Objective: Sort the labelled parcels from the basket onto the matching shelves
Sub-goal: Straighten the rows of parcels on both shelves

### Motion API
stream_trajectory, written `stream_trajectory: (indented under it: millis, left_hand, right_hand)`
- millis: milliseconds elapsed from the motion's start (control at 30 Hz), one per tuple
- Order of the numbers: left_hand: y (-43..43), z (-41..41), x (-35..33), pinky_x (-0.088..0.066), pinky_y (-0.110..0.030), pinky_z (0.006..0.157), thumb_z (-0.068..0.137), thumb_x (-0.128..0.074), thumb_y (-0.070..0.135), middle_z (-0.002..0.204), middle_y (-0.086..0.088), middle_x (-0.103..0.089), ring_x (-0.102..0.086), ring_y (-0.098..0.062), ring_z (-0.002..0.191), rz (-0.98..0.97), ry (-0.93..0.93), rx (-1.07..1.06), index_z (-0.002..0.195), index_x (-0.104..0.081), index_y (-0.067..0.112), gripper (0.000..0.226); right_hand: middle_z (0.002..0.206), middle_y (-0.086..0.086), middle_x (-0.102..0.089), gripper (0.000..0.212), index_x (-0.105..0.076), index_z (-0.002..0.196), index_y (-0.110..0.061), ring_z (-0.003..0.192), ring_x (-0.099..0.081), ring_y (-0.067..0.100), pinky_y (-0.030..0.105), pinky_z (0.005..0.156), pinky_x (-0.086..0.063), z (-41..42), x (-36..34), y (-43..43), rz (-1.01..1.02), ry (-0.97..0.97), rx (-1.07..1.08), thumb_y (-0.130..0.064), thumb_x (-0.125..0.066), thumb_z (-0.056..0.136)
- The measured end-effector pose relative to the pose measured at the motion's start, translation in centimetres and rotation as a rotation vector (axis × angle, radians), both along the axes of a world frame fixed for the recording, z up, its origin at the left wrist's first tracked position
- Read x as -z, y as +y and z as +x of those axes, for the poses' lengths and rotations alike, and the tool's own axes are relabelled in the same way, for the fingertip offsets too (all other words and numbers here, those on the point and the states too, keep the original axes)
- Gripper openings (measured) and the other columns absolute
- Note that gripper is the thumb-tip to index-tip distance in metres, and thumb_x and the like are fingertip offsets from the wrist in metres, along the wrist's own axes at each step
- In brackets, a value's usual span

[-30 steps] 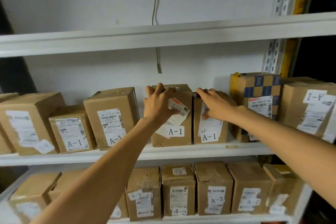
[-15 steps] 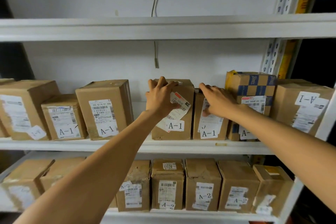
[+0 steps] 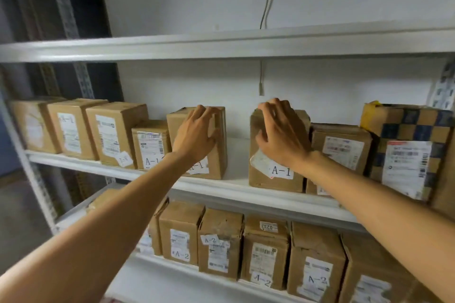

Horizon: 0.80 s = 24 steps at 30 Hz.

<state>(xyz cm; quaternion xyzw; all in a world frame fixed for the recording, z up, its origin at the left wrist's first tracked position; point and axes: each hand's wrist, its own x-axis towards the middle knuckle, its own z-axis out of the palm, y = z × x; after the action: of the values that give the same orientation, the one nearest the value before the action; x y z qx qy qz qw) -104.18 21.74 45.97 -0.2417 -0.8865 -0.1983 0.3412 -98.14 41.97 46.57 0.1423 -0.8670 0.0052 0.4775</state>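
Left hand [image 3: 197,136] flat, fingers spread, on front of left A-1 parcel [image 3: 214,171], right hand [image 3: 283,135] curled over top edge of right A-1 parcel [image 3: 270,181], parcels apart on shelf [image 3: 236,183]

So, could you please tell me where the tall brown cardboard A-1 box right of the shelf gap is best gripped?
I'd take the tall brown cardboard A-1 box by its top edge and left face, from the front-left: the white shelf lies bare on that side, while a shorter brown cardboard box crowds its right.
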Motion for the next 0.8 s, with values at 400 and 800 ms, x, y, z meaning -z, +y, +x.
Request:
stream_trajectory:
  millis: [400,800]
  left_hand:
    - [-14.1,-6.6,-1.5,-0.046,-0.034,0.095,0.079,-0.07,0.006,0.131,-0.005,-0.054,-0.051,-0.024,0.118,-0.243,-0.17,-0.165,0.131,-0.055,0.019,0.056]
    - [-16.2,-14.5,-0.4,-0.047,-0.032,0.095,0.075,-0.08,0.026,0.13,-0.005,-0.059,-0.057,-0.024,0.115,-0.433,-0.366,0.03,0.139,-0.047,0.022,0.072]
  right_hand:
    - [0.125,0.009,-0.046,0.058,-0.044,0.127,-0.008,0.11,-0.045,0.022,0.025,0.077,-0.036,-6.4,-1.8,-12.7,0.135,-0.18,0.009,-0.027,-0.072,0.079]
    - [0.156,0.003,-0.027,0.117,-0.02,0.151,-0.023,0.143,-0.025,0.025,0.042,0.117,-0.017,-13.5,-1.3,-16.6,0.049,-0.649,0.188,-0.039,-0.089,0.058]
